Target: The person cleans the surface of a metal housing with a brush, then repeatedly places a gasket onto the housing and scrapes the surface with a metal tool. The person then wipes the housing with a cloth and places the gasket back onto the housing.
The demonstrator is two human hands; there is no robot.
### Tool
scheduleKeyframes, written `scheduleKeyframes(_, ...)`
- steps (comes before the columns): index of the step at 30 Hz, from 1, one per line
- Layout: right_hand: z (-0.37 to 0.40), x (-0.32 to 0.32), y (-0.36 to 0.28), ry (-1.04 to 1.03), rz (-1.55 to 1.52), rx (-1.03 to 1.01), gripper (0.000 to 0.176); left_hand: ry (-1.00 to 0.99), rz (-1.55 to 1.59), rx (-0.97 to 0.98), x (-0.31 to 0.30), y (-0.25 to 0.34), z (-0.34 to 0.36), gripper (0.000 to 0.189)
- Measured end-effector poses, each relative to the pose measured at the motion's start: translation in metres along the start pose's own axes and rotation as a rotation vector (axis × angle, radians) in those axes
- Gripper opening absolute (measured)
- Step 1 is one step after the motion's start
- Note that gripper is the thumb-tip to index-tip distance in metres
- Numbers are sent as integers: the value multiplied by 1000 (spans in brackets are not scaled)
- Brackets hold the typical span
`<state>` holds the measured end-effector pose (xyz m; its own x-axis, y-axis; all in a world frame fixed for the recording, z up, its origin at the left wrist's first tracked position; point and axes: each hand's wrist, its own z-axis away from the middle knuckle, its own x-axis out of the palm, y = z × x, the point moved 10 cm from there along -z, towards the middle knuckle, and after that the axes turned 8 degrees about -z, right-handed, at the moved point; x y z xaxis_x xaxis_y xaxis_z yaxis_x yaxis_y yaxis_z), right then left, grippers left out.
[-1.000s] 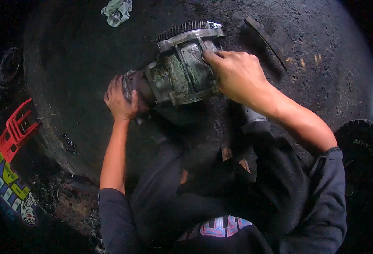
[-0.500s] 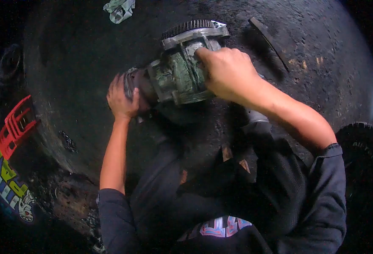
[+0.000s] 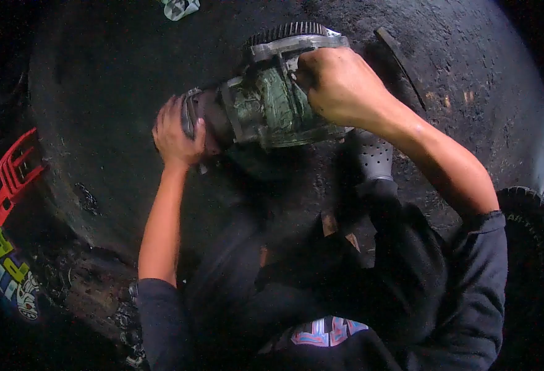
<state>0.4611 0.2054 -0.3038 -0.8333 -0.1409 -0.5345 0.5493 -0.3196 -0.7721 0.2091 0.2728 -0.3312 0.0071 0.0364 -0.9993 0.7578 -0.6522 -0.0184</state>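
A greasy metal engine part (image 3: 272,105) with a finned, toothed rim at its top lies across the middle of the view, above the person's legs. Around the dark cylindrical end at its left, my left hand (image 3: 179,131) is wrapped, thumb on the near side. My right hand (image 3: 346,83) is closed in a fist against the upper right of the part; whatever its fingers hold is hidden beneath them.
On the dark, rough floor (image 3: 117,80), a thin dark strip (image 3: 402,67) lies at upper right. A crumpled rag (image 3: 179,7) is at the top edge. Red plastic (image 3: 13,176) and bright lettering sit far left; a tyre (image 3: 522,226) stands at right.
My right hand has shifted slightly up and right on the part, its fingers curled further under. The metal part sits a little further right in view, and more of the grey shoe shows.
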Motion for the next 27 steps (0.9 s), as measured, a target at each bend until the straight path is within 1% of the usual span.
scheduleKeyframes(3,3,-1,-3,-12,-8,28,24,6,-10,-3,-1,1,0,55)
scheduleKeyframes(5,4,-2,-2,8,-82,56,25,12,0,-4,-2,1,-1,56)
scheduleKeyframes(6,5,0,-1,5,-79,55,25,15,-5,2,-2,1,-1,55)
scheduleKeyframes(8,6,-4,-2,73,-88,26,25,19,-10,4,-4,1,-1,55)
scheduleKeyframes(15,7,-3,7,95,-68,16,25,-1,11,-1,0,-2,-1,55)
scheduleKeyframes(17,10,-3,14,150,-116,8,29,-7,13,-3,0,-3,0,56)
scheduleKeyframes(21,18,-5,12,144,-228,3,34,2,12,4,-2,0,-1,56)
scheduleKeyframes(23,25,-10,11,198,-385,-37,45,12,26,12,-3,0,-1,56)
scheduleKeyframes(24,27,-9,14,201,-386,-35,45,7,28,10,-2,-1,0,56)
scheduleKeyframes(26,27,-3,18,173,-509,-102,52,2,30,15,1,-2,1,56)
scheduleKeyframes(27,29,-3,19,178,-510,-100,52,7,21,16,2,-2,0,56)
